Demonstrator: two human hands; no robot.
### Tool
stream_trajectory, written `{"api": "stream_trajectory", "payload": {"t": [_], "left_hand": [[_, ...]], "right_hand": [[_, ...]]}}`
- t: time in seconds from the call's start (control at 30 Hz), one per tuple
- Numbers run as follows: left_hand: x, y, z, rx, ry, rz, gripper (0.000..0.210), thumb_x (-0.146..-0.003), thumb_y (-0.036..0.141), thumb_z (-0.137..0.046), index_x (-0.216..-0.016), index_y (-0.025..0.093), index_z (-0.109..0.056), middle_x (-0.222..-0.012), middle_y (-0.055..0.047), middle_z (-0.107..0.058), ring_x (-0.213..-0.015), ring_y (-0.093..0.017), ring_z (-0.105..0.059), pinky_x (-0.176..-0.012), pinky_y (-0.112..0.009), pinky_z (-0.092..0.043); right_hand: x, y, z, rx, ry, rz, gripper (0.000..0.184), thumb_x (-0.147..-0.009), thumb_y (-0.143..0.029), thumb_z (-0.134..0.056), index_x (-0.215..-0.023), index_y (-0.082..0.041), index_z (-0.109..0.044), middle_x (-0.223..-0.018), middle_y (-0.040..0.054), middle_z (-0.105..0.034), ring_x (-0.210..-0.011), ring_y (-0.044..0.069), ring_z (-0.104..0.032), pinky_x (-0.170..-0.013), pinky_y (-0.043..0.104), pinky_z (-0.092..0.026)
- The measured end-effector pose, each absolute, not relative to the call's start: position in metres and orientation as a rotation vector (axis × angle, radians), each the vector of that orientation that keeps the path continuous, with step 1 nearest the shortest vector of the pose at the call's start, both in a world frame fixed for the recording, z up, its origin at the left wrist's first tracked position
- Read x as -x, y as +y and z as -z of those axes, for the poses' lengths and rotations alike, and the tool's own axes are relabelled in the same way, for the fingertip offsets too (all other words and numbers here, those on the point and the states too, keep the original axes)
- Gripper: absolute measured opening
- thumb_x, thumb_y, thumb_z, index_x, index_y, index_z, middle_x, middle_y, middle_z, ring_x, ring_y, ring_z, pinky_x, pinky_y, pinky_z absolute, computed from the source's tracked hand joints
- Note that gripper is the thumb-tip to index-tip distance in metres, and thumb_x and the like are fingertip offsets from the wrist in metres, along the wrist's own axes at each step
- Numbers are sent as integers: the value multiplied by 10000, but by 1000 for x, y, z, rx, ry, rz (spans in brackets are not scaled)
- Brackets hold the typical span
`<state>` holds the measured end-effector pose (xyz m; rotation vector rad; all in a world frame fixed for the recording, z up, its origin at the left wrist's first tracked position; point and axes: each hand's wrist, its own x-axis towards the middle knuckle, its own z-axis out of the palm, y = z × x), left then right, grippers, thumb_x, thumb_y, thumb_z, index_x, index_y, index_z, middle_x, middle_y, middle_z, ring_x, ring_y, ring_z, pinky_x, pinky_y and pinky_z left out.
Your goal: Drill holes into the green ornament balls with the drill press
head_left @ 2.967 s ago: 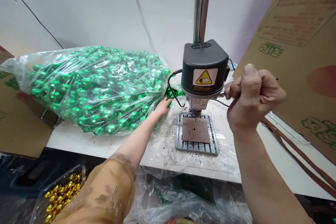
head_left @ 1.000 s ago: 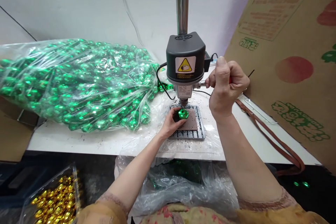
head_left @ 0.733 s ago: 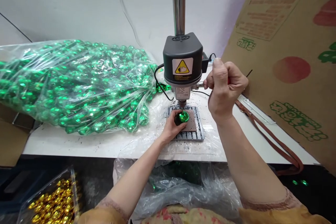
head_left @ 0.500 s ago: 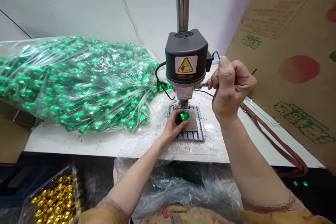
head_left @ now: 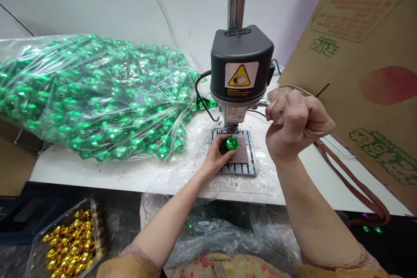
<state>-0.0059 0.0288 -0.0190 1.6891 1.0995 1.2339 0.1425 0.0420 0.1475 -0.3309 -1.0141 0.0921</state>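
A shiny green faceted ball (head_left: 232, 143) rests on a brownish pad (head_left: 243, 155) over the slotted metal base of a small drill press (head_left: 241, 65). My left hand (head_left: 217, 154) holds the ball between thumb and fingers, right under the drill chuck (head_left: 231, 128). The bit seems to meet the top of the ball, though it is too small to be sure. Raised beside the motor housing, my right hand (head_left: 295, 124) is closed around the feed lever, whose grip is mostly hidden by the fingers.
A large clear bag of green faceted balls (head_left: 107, 100) fills the left of the white table (head_left: 97, 176). Gold balls (head_left: 70, 243) lie in a clear container below. A printed cardboard box (head_left: 365, 87) and brown strap (head_left: 355, 180) are at right. Dark shavings surround the base.
My right hand has come down and turned with the lever, and the drill chuck sits slightly lower over the ball. My left hand keeps its hold. The view has shifted a little.
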Motion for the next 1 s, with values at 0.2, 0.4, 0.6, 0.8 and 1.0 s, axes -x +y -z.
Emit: {"api": "stream_trajectory", "payload": {"t": [0.2, 0.4, 0.6, 0.8, 1.0], "left_hand": [[5, 28, 18, -1695, 1097, -1254, 479, -831, 378, -809, -1220, 209, -586, -1166, -82, -674, -1097, -251, -658, -968, -396, -531], [6, 28, 18, -1696, 1095, -1241, 492, -832, 388, -809, -1229, 209, -579, -1171, -85, -674, -1101, -249, -658, -962, -393, -537], [5, 28, 17, -1663, 1095, -1236, 491, -830, 396, -810, -1220, 208, -579, -1175, -84, -677, -1128, -258, -656, -983, -397, -533], [6, 27, 16, -1656, 1102, -1223, 497, -834, 395, -808, -1231, 207, -576, -1199, -93, -673, -1154, -262, -652, -999, -398, -529], [5, 26, 14, -1651, 1074, -1236, 486, -842, 390, -801, -1231, 203, -578, -1177, -89, -677, -1128, -250, -661, -985, -394, -535]], "right_hand": [[-144, 41, -141, 305, -1018, -83, 523, -892, -239, -620, -531, -198, -243, -460, -78, -249, -397, 23, -278, -397, 241, -267], [-142, 40, -138, 297, -987, -102, 559, -884, -257, -640, -521, -198, -219, -458, -63, -237, -403, 28, -280, -397, 253, -263], [-142, 39, -135, 314, -973, -96, 564, -872, -284, -646, -523, -205, -211, -460, -64, -223, -396, 40, -256, -386, 271, -278], [-144, 38, -130, 275, -1044, -58, 535, -876, -197, -602, -533, -182, -191, -455, -66, -215, -403, 30, -262, -397, 242, -290], [-145, 37, -125, 229, -1079, -41, 504, -871, -124, -576, -537, -175, -200, -460, -73, -206, -408, 20, -244, -411, 226, -317]]}}
